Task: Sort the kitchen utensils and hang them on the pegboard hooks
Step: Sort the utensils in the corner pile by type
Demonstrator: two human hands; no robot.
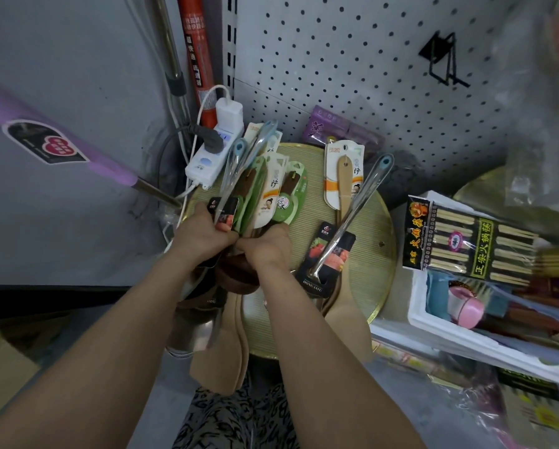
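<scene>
Head view: both forearms reach forward. The left hand [203, 234] and right hand [268, 251] meet at the left edge of a round, ribbed, gold-rimmed board [369, 286]. Both have their fingers curled round a fanned bundle of utensils [262, 189]: wooden spoons on paper cards and slim steel handles with blue tips. Near the board's right edge a steel ladle [352, 215] lies across a carded wooden spatula [343, 183]. Behind stands a white perforated pegboard [336, 59] with a black wire hook [443, 59]. To the right, a white foam box [433, 322] holds a pink item, and a chopstick pack [466, 247] lies across it.
</scene>
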